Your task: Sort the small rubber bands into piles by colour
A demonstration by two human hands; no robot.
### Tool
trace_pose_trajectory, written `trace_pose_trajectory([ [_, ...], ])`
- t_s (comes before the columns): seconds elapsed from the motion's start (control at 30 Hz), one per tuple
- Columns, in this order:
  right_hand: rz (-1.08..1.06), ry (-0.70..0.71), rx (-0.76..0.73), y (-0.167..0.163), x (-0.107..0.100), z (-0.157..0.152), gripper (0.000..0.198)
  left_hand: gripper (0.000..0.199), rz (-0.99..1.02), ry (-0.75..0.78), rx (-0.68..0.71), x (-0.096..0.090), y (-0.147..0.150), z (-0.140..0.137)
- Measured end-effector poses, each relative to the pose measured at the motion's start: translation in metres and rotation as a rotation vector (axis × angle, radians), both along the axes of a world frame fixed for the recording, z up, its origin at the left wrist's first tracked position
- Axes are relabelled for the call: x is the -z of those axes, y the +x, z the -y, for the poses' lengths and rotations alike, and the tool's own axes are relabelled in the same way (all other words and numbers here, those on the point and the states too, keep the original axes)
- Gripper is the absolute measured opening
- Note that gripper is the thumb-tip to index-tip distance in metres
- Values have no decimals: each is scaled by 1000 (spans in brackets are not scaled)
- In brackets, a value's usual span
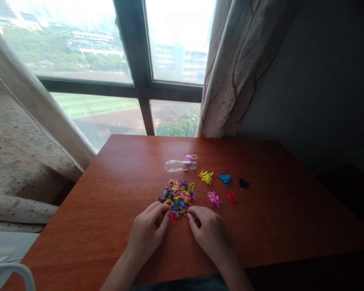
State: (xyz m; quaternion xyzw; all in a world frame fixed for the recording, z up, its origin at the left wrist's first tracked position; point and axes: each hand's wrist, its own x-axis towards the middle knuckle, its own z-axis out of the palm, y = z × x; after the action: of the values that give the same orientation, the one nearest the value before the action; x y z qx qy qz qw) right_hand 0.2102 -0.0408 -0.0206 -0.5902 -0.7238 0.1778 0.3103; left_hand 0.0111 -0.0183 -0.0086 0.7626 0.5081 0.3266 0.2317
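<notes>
A heap of small mixed-colour rubber bands [178, 194] lies on the brown table. At its near left edge is my left hand [148, 228], thumb and index finger drawn together in a pinch against the bands. My right hand [208, 229] mirrors it at the near right edge, thumb and index tips close together. What either pinch holds is too small to make out. A few red bands [173, 219] lie between the fingertips. Right of the heap are smaller single-colour piles: yellow bands [206, 177], blue bands [225, 179], black bands [243, 183], pink bands [214, 199] and red bands.
Behind the heap, a clear bottle [178, 166] lies on its side without a cap, and a pink cap with a loop [189, 157] rests just beyond it. The wooden table [109, 194] reaches the window, with curtains [230, 72] on both sides.
</notes>
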Motion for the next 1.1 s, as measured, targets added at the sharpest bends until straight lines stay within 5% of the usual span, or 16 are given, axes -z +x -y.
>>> trace_pose_trajectory([
  [0.67,17,0,-18,-3,0,1,15,13,-81,-38,-19,1,0,1],
  [1.1,-155,4,6,2,0,3,13,14,-88,-10,-21,2,0,1],
])
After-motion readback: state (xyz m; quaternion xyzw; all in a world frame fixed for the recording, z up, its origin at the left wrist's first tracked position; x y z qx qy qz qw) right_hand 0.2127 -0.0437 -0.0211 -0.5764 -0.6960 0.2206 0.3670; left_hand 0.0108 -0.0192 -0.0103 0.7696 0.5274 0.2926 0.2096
